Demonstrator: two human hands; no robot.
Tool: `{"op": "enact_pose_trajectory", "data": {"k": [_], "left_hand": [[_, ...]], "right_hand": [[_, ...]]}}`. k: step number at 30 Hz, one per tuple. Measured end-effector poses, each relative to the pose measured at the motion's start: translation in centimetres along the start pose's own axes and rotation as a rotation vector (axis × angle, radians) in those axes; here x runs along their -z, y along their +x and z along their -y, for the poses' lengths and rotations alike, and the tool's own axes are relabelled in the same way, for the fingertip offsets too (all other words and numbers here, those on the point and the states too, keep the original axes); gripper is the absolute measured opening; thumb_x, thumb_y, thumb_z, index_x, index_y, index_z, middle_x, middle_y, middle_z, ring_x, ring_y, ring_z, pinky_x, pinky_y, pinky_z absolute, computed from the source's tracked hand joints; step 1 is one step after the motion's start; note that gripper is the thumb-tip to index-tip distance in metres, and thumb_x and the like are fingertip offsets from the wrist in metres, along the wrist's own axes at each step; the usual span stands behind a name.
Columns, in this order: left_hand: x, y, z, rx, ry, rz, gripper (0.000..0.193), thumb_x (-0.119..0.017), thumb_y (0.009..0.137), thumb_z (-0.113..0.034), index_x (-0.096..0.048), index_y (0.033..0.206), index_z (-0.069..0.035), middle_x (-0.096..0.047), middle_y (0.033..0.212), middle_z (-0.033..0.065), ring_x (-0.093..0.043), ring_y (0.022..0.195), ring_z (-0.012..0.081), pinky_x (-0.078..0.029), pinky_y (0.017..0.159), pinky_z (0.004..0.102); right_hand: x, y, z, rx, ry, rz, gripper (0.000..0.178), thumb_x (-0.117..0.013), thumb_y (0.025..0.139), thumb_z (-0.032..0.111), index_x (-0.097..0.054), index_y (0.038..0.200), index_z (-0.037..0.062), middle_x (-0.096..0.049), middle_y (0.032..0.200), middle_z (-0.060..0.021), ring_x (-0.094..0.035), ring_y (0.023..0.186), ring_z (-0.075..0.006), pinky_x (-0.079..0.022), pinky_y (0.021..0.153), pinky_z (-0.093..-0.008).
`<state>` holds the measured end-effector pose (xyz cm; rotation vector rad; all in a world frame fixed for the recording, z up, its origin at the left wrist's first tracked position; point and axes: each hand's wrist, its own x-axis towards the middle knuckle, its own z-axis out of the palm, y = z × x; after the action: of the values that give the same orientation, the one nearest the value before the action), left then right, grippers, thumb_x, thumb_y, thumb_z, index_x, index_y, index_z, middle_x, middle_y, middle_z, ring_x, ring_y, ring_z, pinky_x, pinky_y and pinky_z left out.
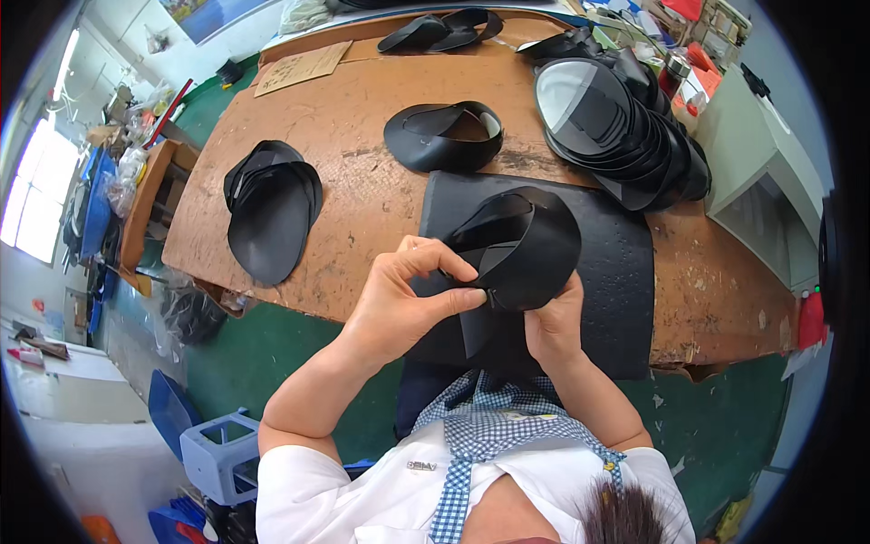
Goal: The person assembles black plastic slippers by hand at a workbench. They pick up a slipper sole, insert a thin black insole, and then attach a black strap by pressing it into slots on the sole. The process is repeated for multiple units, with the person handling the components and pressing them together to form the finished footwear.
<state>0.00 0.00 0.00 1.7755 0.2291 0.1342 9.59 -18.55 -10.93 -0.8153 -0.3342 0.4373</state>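
A glossy black piece, curved into a loop and looking like a shoe upper (548, 245), is held up over a black mat (616, 281) on the table. My left hand (403, 290) pinches its lower left edge between thumb and forefinger. From underneath on the right, my right hand (555, 326) supports the same upper, its fingers mostly hidden behind it. A pointed black flap (485, 331) hangs below the pinched edge. Just beyond the mat lies another looped black upper (444, 136). Flat black pieces (272, 213) are piled to the left.
A thick stack of black uppers (625, 127) leans at the right, beside a grey-green metal box (770, 181). More black pieces (439, 32) and a cardboard sheet (304, 68) lie at the table's far side. On the floor at left stands a blue stool (217, 453).
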Motion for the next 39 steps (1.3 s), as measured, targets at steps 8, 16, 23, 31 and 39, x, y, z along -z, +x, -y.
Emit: {"op": "enact_pose_trajectory", "data": {"k": [8,16,23,31,39], "left_hand": [[0.3,-0.1,1.5,-0.347,0.1,-0.019,0.024,-0.089,0.074,-0.004,-0.072,0.089,-0.003,-0.064,0.117,0.0081,-0.054,0.119,0.0208,-0.036,0.107,0.0343],[0.2,-0.9,1.4,-0.205,0.001,0.059,0.02,-0.085,0.078,-0.002,-0.071,0.093,-0.001,-0.068,0.117,0.0115,-0.055,0.124,0.0231,-0.041,0.104,0.0366],[-0.8,-0.6,2.4,-0.211,-0.053,-0.101,0.021,-0.086,0.077,-0.003,-0.079,0.097,-0.002,-0.072,0.105,0.009,-0.058,0.121,0.022,-0.047,0.099,0.0373],[-0.5,-0.2,3.3,-0.213,-0.086,-0.094,0.019,-0.086,0.076,-0.003,-0.079,0.094,-0.003,-0.071,0.107,0.0089,-0.058,0.119,0.0206,-0.046,0.098,0.0356],[-0.8,0.1,4.5,-0.288,-0.022,-0.12,0.02,-0.086,0.075,-0.002,-0.078,0.094,-0.004,-0.07,0.106,0.0096,-0.058,0.119,0.0229,-0.045,0.1,0.037]], "right_hand": [[-0.5,-0.1,0.2,0.17,-0.108,0.026,0.048,-0.075,0.09,-0.004,-0.056,0.132,0.0061,-0.065,0.127,-0.0064,-0.066,0.115,-0.0168,-0.058,0.096,-0.0326],[0.2,3.4,5.8,-0.274,0.059,0.378,0.057,-0.076,0.077,0.002,-0.057,0.131,-0.0028,-0.067,0.123,-0.0132,-0.067,0.114,-0.0231,-0.053,0.101,-0.0374],[-2.7,3.6,6.8,-0.265,-0.125,0.052,0.048,-0.084,0.079,0.002,-0.062,0.121,-0.0013,-0.07,0.108,-0.011,-0.07,0.101,-0.0204,-0.056,0.093,-0.0346],[-3.3,3.3,6.6,-0.237,-0.162,-0.027,0.045,-0.085,0.078,-0.002,-0.063,0.118,-0.0003,-0.072,0.105,-0.01,-0.072,0.095,-0.019,-0.059,0.088,-0.0323],[-3.6,3.3,5.8,-0.185,-0.131,-0.024,0.04,-0.083,0.08,-0.004,-0.065,0.115,-0.0005,-0.073,0.105,-0.0104,-0.072,0.095,-0.0192,-0.06,0.089,-0.0321]]}}
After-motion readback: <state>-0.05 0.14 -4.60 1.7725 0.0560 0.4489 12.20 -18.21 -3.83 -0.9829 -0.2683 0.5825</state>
